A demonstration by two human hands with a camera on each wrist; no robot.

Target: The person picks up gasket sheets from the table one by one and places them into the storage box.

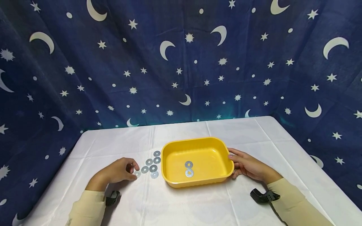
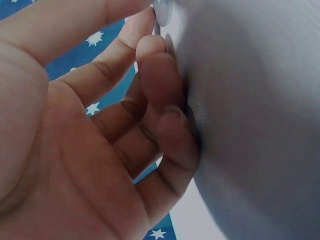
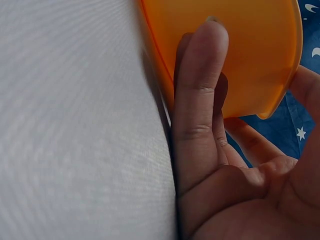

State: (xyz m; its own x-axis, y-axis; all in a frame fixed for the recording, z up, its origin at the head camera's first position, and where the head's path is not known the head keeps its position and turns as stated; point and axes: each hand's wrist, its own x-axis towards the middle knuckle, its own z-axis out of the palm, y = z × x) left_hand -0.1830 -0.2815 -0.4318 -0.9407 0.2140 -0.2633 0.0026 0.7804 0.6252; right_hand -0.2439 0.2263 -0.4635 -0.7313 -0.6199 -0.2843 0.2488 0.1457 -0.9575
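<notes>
A yellow plastic tray stands in the middle of the white table, with two metal washers lying in it. Several more washers lie on the cloth just left of the tray. My left hand is at the left end of that group and pinches one washer between thumb and forefinger at the cloth. My right hand grips the tray's right end. Its thumb lies over the rim and its fingers press against the tray's outer wall.
The table wears a white cloth and its far edge meets a dark blue curtain with moons and stars, which also closes both sides. Black wrist mounts sit on both forearms.
</notes>
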